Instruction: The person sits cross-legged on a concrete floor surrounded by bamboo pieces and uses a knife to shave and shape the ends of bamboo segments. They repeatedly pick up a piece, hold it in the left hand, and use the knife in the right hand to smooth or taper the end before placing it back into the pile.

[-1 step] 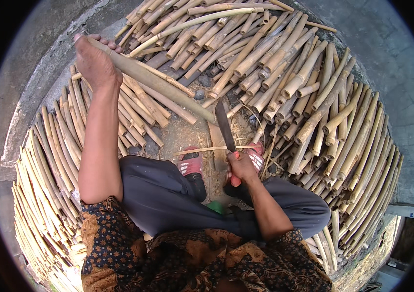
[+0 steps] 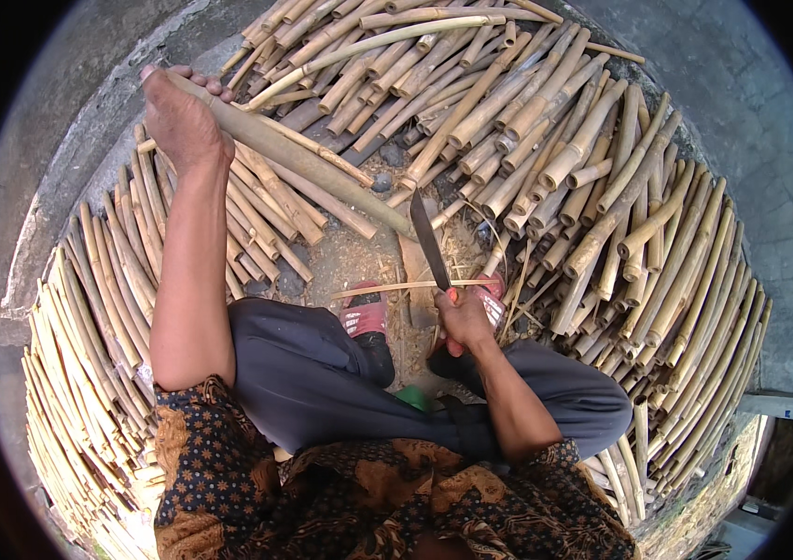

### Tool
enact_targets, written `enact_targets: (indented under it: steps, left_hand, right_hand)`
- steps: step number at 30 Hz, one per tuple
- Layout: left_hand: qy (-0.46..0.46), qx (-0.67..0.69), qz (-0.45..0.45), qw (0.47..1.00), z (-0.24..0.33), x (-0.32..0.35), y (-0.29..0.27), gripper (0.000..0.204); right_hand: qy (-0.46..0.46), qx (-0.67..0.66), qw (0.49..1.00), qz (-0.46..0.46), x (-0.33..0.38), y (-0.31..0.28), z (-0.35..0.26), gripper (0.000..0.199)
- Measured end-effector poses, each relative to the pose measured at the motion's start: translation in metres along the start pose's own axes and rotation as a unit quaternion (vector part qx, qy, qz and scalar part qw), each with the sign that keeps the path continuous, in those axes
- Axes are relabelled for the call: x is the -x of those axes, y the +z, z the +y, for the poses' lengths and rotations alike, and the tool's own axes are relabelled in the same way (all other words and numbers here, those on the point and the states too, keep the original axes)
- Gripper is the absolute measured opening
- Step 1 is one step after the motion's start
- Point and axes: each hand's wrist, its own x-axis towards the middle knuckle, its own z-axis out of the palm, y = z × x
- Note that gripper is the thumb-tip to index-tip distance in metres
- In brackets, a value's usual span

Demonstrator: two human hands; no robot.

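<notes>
Nothing visible has shifted since the earlier frame: both hands, the pole and the blade keep the same places. Left hand, arm stretched to the far left, is closed over the upper end of a long bamboo pole; the fingertips show beyond the pole's far edge. From that grip the pole slants down to the right, and its lower end stands on the small wooden block at the centre of the scene. Right hand, near centre, is wrapped tight around the handle of a dark-bladed knife; the blade points up and away and meets the lower end of the pole, though whether the edge has entered the wood cannot be told. A thin pale bamboo strip lies crosswise just near of the blade, over the red sandals on the person's feet. Grey trousers cover the crossed legs, and a brown patterned shirt fills the near edge. Cut bamboo lengths are heaped on the far side and to the right, while a second stack of paler lengths curves along the left. Shavings litter the ground between the feet and the block. Grey concrete floor shows beyond the heaps at far right.
</notes>
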Motion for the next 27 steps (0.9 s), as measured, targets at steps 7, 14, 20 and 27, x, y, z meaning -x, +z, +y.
enact_targets:
  steps: [7,14,20,27]
  left_hand:
    - [0.017,-0.020,-0.001,1.000,0.003,0.003,0.000,0.039]
    - [0.015,-0.020,-0.029,0.999,0.008,0.015,0.012,0.041]
    - [0.030,0.004,-0.051,0.998,0.016,0.021,0.015,0.040]
    - [0.031,0.004,-0.048,0.998,0.012,0.017,0.011,0.042]
  right_hand:
    - [-0.401,-0.174,0.866,0.242,0.038,-0.007,-0.039,0.024]
    - [-0.166,0.216,0.943,0.192,-0.015,0.035,0.032,0.030]
    - [0.017,-0.160,0.986,-0.037,0.000,0.015,-0.008,0.039]
    - [-0.393,-0.166,0.871,0.245,0.053,-0.025,-0.070,0.024]
